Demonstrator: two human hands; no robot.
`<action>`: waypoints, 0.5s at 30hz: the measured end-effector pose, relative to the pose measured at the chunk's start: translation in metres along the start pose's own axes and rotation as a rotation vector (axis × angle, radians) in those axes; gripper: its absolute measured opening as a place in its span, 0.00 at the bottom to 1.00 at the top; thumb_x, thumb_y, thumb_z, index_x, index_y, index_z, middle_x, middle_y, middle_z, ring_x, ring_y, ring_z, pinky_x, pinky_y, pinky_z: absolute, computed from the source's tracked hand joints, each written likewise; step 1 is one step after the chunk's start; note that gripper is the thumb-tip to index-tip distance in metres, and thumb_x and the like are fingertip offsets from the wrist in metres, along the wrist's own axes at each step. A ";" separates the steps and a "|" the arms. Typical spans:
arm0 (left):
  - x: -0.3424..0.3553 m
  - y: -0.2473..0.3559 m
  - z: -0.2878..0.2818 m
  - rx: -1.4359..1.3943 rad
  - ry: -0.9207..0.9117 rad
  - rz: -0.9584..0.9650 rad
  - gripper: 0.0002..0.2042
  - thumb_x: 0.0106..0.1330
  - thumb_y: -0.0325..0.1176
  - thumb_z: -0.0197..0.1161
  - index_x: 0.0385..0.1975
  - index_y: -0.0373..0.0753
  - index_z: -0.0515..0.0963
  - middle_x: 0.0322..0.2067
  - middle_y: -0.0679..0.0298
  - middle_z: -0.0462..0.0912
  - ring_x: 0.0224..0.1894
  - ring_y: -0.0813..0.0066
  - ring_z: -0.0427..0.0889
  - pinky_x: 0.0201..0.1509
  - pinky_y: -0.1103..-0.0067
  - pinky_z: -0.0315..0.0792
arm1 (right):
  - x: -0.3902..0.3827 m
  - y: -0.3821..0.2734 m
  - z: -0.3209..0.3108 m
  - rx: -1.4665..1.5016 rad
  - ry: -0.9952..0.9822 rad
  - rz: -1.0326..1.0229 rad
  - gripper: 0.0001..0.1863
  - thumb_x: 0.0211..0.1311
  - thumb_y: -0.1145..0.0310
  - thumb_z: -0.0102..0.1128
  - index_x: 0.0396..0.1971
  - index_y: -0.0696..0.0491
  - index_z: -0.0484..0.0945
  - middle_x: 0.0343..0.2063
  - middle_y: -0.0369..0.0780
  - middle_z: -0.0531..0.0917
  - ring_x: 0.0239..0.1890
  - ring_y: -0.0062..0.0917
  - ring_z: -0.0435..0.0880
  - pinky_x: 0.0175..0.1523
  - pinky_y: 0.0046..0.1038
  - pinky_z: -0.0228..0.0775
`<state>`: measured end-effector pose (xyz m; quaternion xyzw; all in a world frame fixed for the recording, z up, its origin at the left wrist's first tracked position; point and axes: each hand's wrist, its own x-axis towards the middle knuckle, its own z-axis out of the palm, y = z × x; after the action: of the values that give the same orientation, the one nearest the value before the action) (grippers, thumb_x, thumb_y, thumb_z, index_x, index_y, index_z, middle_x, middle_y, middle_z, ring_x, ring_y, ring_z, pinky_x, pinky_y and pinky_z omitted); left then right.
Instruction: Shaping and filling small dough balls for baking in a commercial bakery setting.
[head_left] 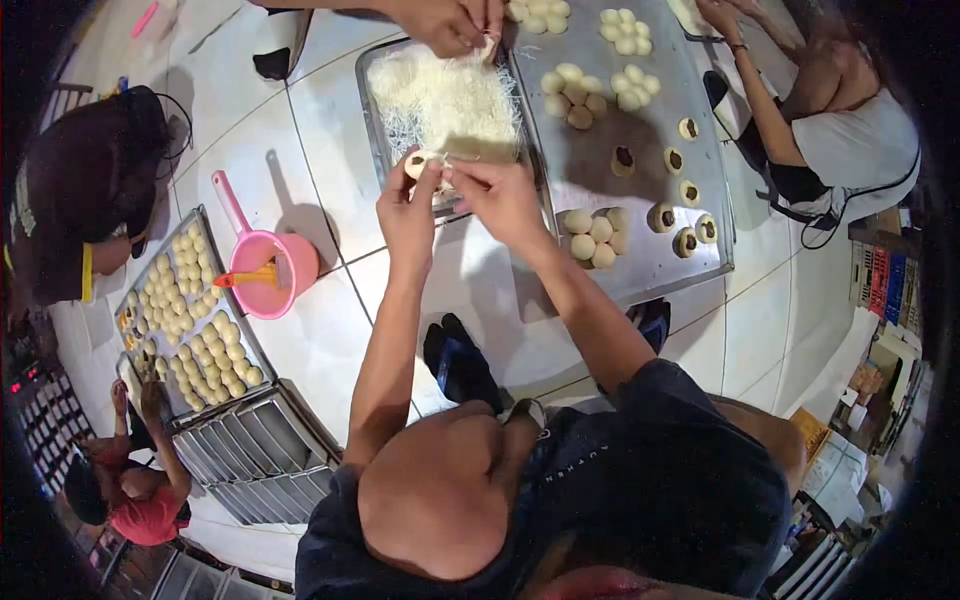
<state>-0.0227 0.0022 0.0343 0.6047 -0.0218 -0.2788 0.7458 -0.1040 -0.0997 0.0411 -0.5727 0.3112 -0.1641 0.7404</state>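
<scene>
A small round of pale dough with dark filling (417, 163) sits in the fingertips of my left hand (408, 205), which is closed on it. My right hand (500, 200) is close beside it, thumb and fingers pinched together, with pale shreds of grated cheese at their tips. Both hands are over the near edge of a metal tray (373, 130) heaped with grated cheese (440, 100). At the tray's far side another person's hands (450, 22) pinch something small. To the right, a large metal sheet (640, 265) carries dough balls in clusters (597, 237) and several filled dough rounds (661, 217).
On the tiled floor at left stands a pink dipper (262, 250) with an orange-handled brush (248, 276). Beyond it lies a tray of dough balls (262, 355) beside stacked metal pans (255, 460). Other people sit at left and at right (850, 150).
</scene>
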 end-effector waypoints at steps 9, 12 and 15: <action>0.009 0.029 -0.026 0.545 -0.557 0.214 0.16 0.67 0.28 0.57 0.55 0.33 0.75 0.42 0.65 0.69 0.35 0.76 0.68 0.39 0.85 0.67 | -0.010 -0.028 -0.029 -0.550 -0.211 -0.431 0.12 0.54 0.75 0.67 0.39 0.62 0.83 0.26 0.37 0.84 0.25 0.16 0.77 0.34 0.18 0.70; 0.001 0.022 -0.024 0.441 -0.572 0.236 0.18 0.68 0.27 0.56 0.58 0.34 0.73 0.42 0.65 0.68 0.35 0.76 0.67 0.40 0.85 0.66 | -0.006 -0.018 -0.029 -0.379 -0.187 -0.273 0.11 0.54 0.76 0.66 0.39 0.62 0.84 0.28 0.37 0.85 0.26 0.16 0.77 0.35 0.16 0.69; -0.002 0.013 -0.023 0.338 -0.586 0.254 0.21 0.68 0.26 0.55 0.61 0.35 0.70 0.41 0.66 0.67 0.35 0.76 0.66 0.41 0.85 0.66 | -0.003 -0.013 -0.029 -0.206 -0.161 -0.113 0.11 0.54 0.78 0.66 0.39 0.61 0.84 0.29 0.37 0.85 0.27 0.15 0.77 0.36 0.14 0.69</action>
<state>-0.0102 0.0251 0.0408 0.6062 -0.3554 -0.3381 0.6261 -0.1234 -0.1236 0.0500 -0.6738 0.2330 -0.1263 0.6898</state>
